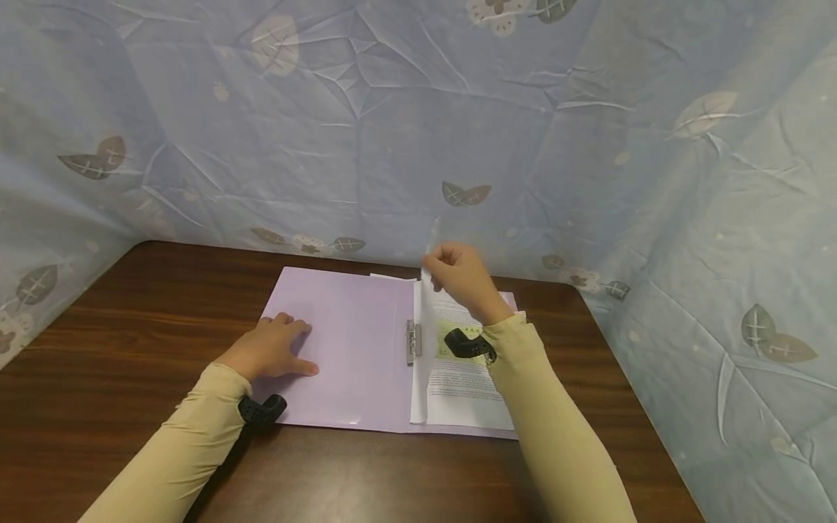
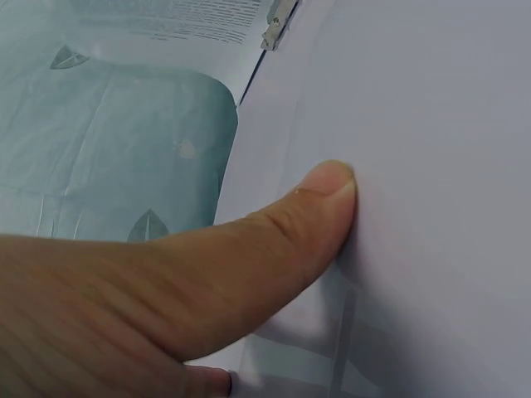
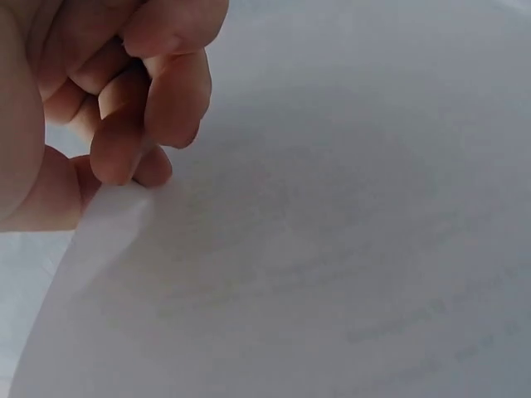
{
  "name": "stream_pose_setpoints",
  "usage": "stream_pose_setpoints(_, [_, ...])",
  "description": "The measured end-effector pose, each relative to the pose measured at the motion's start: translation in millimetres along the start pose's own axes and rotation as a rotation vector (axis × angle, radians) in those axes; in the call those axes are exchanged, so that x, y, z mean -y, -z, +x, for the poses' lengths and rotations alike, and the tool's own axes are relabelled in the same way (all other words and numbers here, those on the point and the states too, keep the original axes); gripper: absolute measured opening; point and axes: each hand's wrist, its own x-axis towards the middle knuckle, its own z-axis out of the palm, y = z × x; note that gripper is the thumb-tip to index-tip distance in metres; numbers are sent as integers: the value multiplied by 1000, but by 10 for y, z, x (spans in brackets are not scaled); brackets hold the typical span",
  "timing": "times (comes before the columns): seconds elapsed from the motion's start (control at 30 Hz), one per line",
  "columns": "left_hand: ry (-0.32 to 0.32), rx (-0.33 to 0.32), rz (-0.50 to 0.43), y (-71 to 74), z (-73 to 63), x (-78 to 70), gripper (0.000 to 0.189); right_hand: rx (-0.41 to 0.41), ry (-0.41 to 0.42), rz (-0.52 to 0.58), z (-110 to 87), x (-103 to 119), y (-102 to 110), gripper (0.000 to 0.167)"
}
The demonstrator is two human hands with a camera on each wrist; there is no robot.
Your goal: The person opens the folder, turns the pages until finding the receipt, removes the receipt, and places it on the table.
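Note:
A light purple folder (image 1: 346, 341) lies opened flat on the table, with a metal clip (image 1: 413, 341) near its spine. My left hand (image 1: 275, 349) rests spread on the folder's left cover, its thumb (image 2: 290, 224) lying on the smooth surface. Between thumb and fingers, my right hand (image 1: 461, 280) pinches the edge of a thin white sheet (image 3: 290, 274), which stands raised beside the clip. Faint print shows through that sheet in the right wrist view. Under the right forearm lies a printed page (image 1: 464, 396) with a yellow-green picture, partly hidden by the wrist.
The dark brown wooden table (image 1: 131, 349) extends around the folder. A pale blue patterned cloth (image 1: 392, 131) hangs behind the table and along its sides. The corner of a white paper sticks out past the folder's top edge.

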Motion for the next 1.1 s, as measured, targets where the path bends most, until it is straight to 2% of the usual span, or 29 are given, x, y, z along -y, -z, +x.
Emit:
stream_pose_setpoints(0.27, [-23,-27,21,14,-16,-6,86,15,10,42,78,64,-471,23])
stream_pose_setpoints(0.57, [-22,-31,19,0,-11,-7,85,68,6,-34,99,-31,-909,23])
stream_pose_setpoints(1.1, [-15,-34,39,-20,9,23,86,124,-50,-100,69,-180,-1373,23])
